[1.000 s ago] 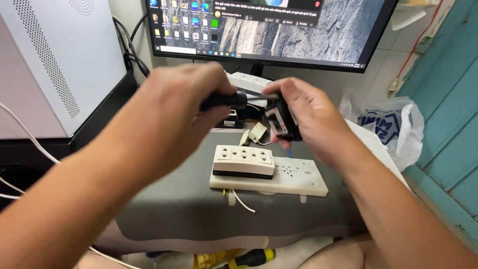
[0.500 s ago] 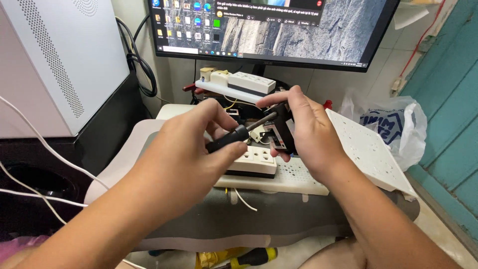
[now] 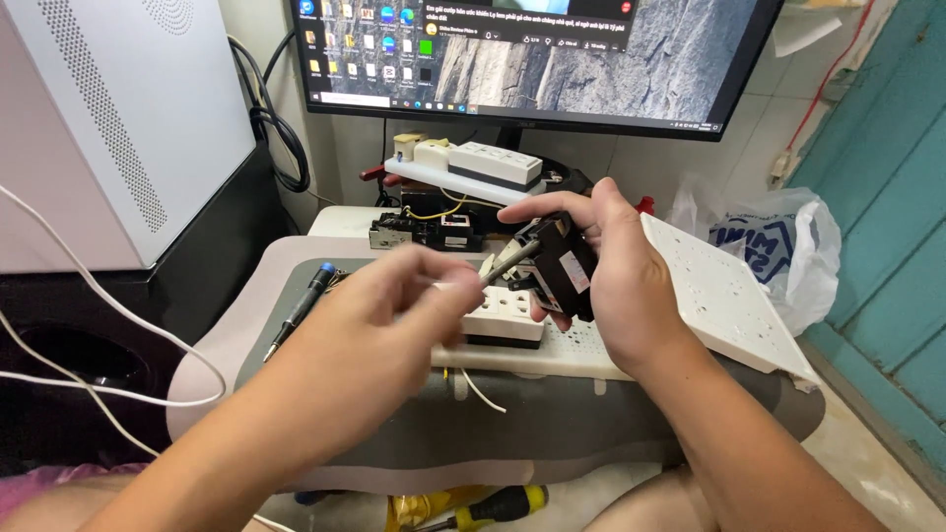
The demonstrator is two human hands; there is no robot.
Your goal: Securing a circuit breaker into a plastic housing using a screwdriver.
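Observation:
My right hand (image 3: pixel 631 296) grips a small black breaker-like block (image 3: pixel 564 264) with a pale label, held up above a white socket block (image 3: pixel 505 317). That socket block sits on a white perforated board (image 3: pixel 562 363). My left hand (image 3: pixel 394 315) is blurred, its fingers pinched on a thin grey screwdriver shaft (image 3: pixel 508 262) whose tip reaches the black block. The tool's handle is hidden in the hand.
A black pen-shaped driver with a blue cap (image 3: pixel 301 307) lies on the grey mat (image 3: pixel 296 394). A white perforated panel (image 3: pixel 729 300) leans at right, by a plastic bag (image 3: pixel 778 232). Behind are a monitor (image 3: pixel 532 59), a power strip (image 3: pixel 493 163) and a white case (image 3: pixel 108 118). A yellow-handled screwdriver (image 3: pixel 498 507) lies below.
My left hand has slid down and left, away from the black block, and is now blurred. The right hand has tilted the block slightly. The view has shifted, showing more of the desk.

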